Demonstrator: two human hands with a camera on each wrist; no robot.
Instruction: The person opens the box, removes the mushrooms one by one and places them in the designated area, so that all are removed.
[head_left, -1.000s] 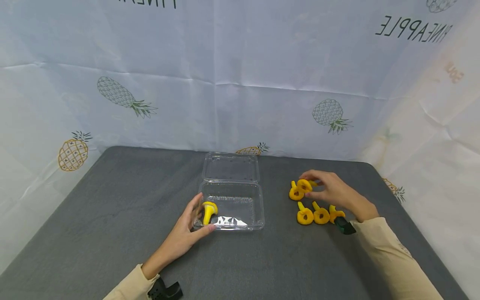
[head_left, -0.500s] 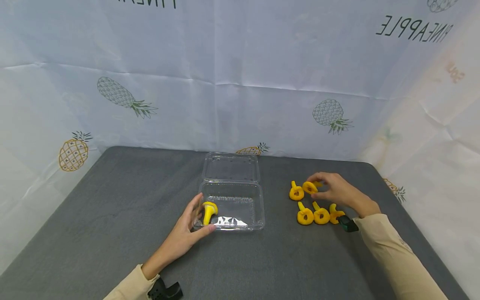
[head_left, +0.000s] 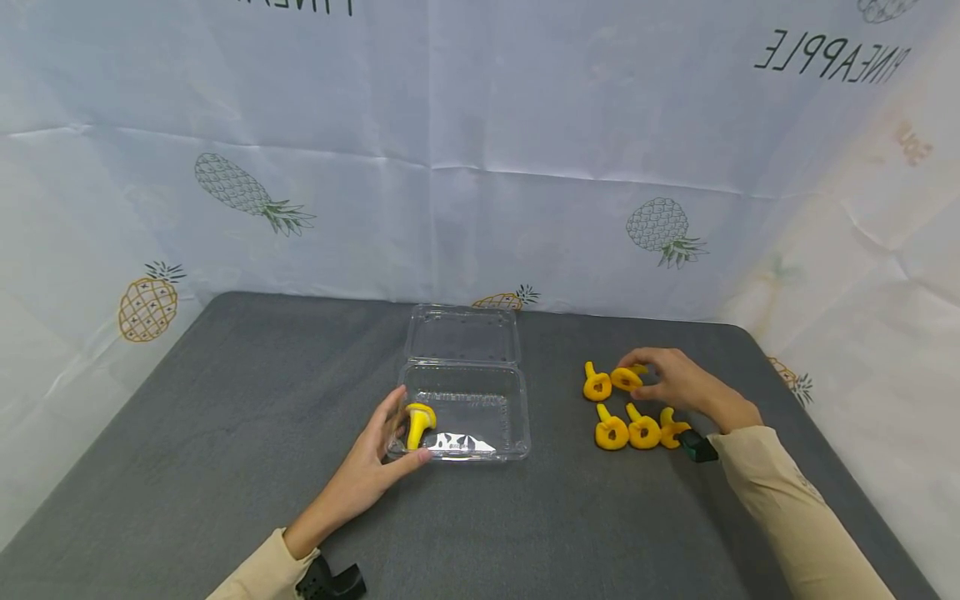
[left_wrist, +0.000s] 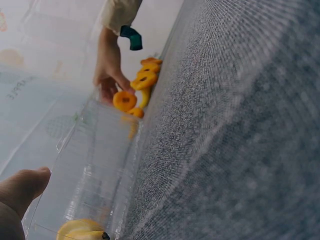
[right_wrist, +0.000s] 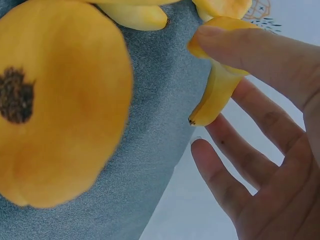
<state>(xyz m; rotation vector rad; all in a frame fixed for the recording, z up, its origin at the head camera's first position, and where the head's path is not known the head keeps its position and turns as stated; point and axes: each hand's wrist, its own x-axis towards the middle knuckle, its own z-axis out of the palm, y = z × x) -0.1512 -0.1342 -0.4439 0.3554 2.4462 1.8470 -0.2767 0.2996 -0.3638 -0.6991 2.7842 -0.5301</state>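
Observation:
In the head view a clear plastic clamshell box (head_left: 504, 433) stands with its lid (head_left: 461, 335) folded back. My left hand (head_left: 365, 467) grips the box's near left corner, thumb at the front rim and fingers along the side. One yellow toy mushroom (head_left: 420, 423) lies inside, beside those fingers. To the right, my right hand (head_left: 678, 383) pinches another yellow mushroom (right_wrist: 220, 90) by its cap, thumb across it; the stem points down past the fingers in the right wrist view. Left of that hand lies a single mushroom (head_left: 597, 385).
A row of several mushrooms (head_left: 612, 432) lies just in front of the right hand, under its wrist. The dark grey table (head_left: 225, 433) ends at a white curtain (head_left: 480, 233) printed with pineapples, which hangs behind and at both sides.
My right hand has drawn the pinched mushroom to the right, away from the single mushroom that it overlapped a second ago. The left hand and the box have stayed in place.

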